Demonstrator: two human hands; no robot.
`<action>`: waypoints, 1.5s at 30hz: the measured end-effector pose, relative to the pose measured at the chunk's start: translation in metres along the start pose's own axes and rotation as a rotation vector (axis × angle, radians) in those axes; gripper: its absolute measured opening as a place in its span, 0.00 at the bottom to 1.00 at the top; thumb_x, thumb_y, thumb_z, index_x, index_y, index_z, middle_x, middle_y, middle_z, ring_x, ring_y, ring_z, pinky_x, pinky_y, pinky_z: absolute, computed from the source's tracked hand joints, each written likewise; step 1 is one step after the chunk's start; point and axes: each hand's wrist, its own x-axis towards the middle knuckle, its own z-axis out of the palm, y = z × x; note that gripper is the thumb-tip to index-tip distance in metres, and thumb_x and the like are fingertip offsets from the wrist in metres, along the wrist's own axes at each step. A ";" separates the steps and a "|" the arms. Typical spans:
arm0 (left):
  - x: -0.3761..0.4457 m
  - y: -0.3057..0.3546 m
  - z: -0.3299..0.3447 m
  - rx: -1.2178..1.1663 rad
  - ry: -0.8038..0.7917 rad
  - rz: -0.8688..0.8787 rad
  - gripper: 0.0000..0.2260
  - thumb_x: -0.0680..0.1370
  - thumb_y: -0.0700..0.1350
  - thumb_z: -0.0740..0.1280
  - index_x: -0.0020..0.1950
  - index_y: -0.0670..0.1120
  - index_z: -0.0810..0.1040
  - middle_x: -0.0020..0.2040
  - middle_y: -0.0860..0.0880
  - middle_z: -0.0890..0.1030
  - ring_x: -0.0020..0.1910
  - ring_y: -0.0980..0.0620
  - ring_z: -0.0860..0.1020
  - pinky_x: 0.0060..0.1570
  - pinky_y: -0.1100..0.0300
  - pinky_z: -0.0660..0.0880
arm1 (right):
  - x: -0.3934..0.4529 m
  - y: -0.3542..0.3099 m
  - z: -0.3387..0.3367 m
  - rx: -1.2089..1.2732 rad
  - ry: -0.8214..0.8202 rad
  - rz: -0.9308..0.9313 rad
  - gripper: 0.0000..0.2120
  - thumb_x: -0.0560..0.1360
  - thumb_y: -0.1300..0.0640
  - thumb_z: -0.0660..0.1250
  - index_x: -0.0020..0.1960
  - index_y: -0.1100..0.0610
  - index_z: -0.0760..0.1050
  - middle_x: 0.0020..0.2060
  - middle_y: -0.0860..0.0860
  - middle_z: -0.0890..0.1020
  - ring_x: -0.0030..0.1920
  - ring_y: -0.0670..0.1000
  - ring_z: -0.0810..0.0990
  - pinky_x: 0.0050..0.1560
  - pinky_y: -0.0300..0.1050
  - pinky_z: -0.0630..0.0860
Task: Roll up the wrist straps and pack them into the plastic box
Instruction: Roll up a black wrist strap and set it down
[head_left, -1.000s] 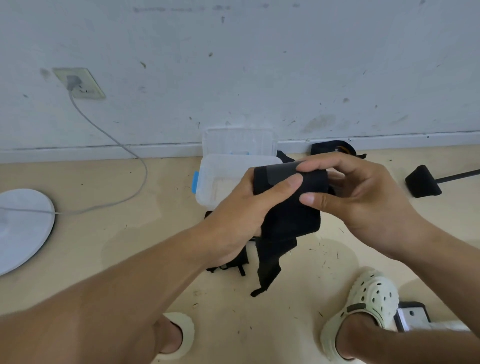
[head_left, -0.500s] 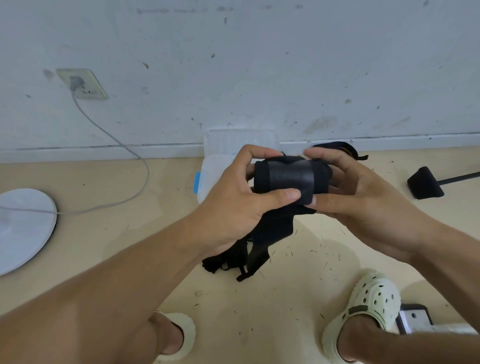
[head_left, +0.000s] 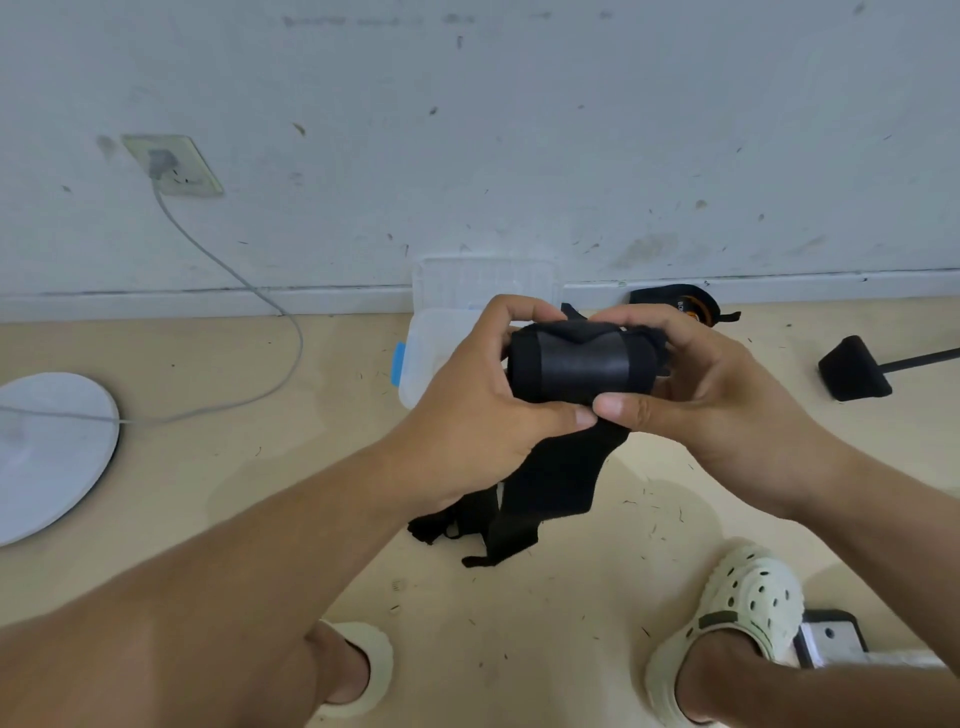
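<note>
While the strap (head_left: 579, 371) sits half rolled between my two hands, held up in the air in front of the box (head_left: 423, 358), its loose tail hangs down toward the floor, and that tail is my first worry. My left hand (head_left: 483, 410) curls round the left end of the roll, thumb pressed underneath, and my right hand (head_left: 696, 384) curls round the right end, its thumb meeting the other one at the lower edge. Both sets of fingers are wrapped close on the fabric, neither spread wide. If either thumb eases off, I judge the outer turn could spring loose and the roll go slack, since nothing yet fastens it. The top edge looks puckered, so the layers may be winding unevenly; carried on, that could give a lopsided cone that sits badly in the box. A second strap (head_left: 452, 522) lies on the floor right under the hanging tail, and the two could snag if I pull upward carelessly. The box stands open behind my hands with its lid (head_left: 483, 280) leaning at the wall; a clumsy reach might knock it. Another dark item (head_left: 675, 304) lies by the wall to the right, and I cannot tell what it is.
</note>
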 end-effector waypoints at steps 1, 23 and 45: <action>0.001 -0.002 0.000 -0.009 0.009 -0.028 0.28 0.72 0.38 0.81 0.64 0.57 0.73 0.59 0.51 0.80 0.57 0.53 0.82 0.59 0.56 0.80 | 0.000 0.000 0.001 -0.004 0.016 -0.030 0.27 0.66 0.57 0.77 0.64 0.48 0.79 0.58 0.50 0.84 0.53 0.51 0.86 0.55 0.42 0.82; 0.003 0.005 -0.001 -0.238 -0.049 -0.155 0.21 0.74 0.43 0.78 0.63 0.54 0.76 0.63 0.46 0.79 0.61 0.46 0.82 0.54 0.53 0.83 | 0.005 0.002 -0.008 0.059 -0.046 0.097 0.34 0.63 0.45 0.84 0.67 0.42 0.78 0.62 0.51 0.81 0.61 0.55 0.84 0.60 0.51 0.81; 0.003 0.008 0.005 -0.351 -0.046 -0.239 0.15 0.77 0.46 0.74 0.63 0.54 0.79 0.61 0.45 0.81 0.57 0.46 0.83 0.47 0.54 0.82 | 0.000 0.000 0.003 -0.012 0.081 -0.118 0.24 0.67 0.77 0.75 0.52 0.52 0.77 0.62 0.48 0.82 0.60 0.48 0.81 0.51 0.41 0.82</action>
